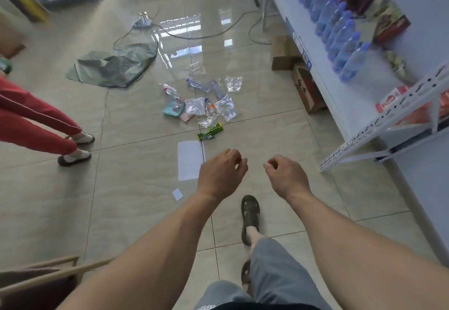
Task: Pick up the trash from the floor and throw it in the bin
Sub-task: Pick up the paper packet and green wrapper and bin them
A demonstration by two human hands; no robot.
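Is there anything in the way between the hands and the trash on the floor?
Nothing blocks them. Only bare floor tile and a white sheet of paper lie between the left hand, right hand and the trash pile.

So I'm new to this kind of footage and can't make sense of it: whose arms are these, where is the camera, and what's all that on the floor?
The camera sits on a person's head, looking forward and down, so the two bare arms are their own. The left hand and right hand hang loosely curled and hold nothing. Ahead on the tiled floor lies a heap of trash: clear plastic bags, crushed bottles, a green wrapper. Nearer are a paper sheet and a small card. A grey bag lies further off. Shelves with bottles stand right. No bin is visible.
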